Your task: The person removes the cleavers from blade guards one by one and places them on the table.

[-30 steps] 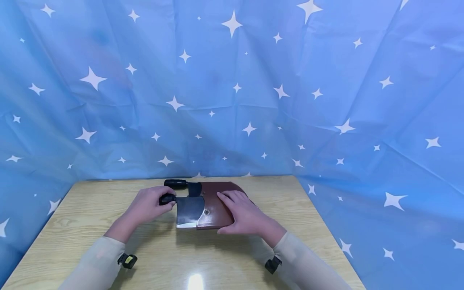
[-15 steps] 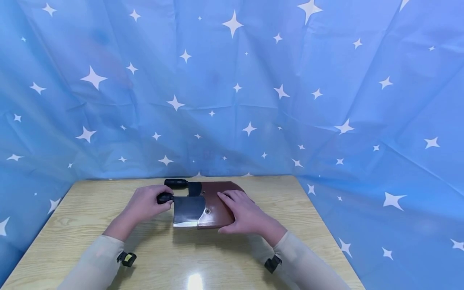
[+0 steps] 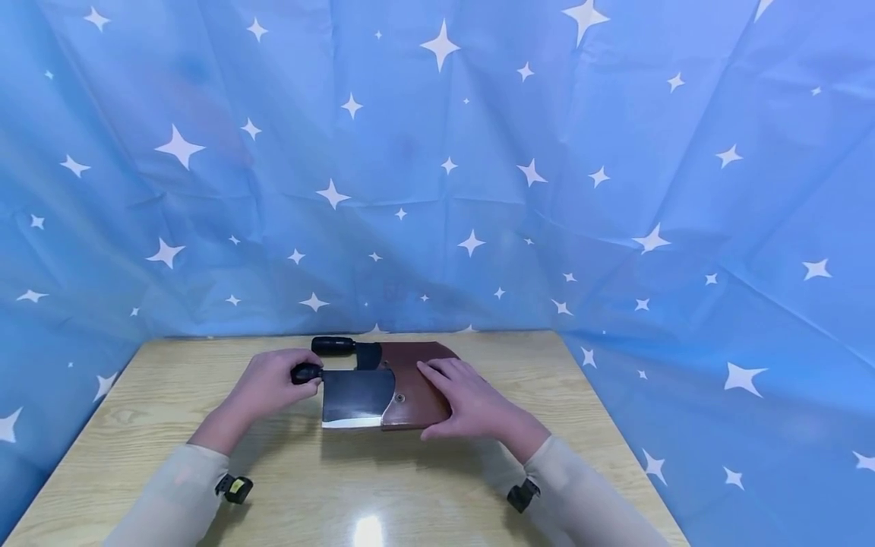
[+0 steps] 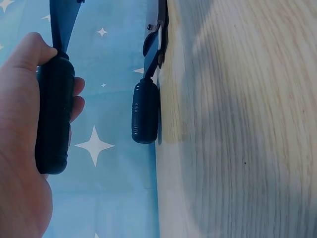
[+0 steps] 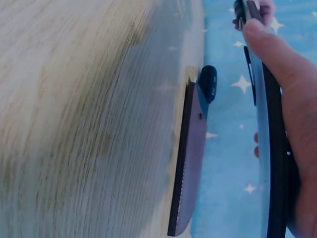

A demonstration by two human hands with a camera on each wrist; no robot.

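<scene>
My left hand (image 3: 270, 386) grips the black handle (image 4: 55, 114) of a cleaver (image 3: 355, 396), its thumb near the blade's base. The cleaver's dark blade, with a bright cutting edge, is partly inside a brown leather sheath (image 3: 413, 403). That sheath is held by my right hand (image 3: 472, 403), the thumb on one side and fingertips showing on the other in the right wrist view. Both cleaver and sheath are raised above the table. Behind them lies a second cleaver (image 3: 333, 346) in its own brown sheath (image 5: 192, 163); the raised one partly hides it in the head view.
The wood-grain table (image 3: 287, 486) has its far edge just behind the second cleaver. A blue curtain (image 3: 410, 167) with white stars hangs behind and at the sides. Black devices are strapped on both wrists.
My left hand has moved slightly left with the cleaver, while my right hand and the sheath have shifted right. More of the blade now shows outside the sheath.
</scene>
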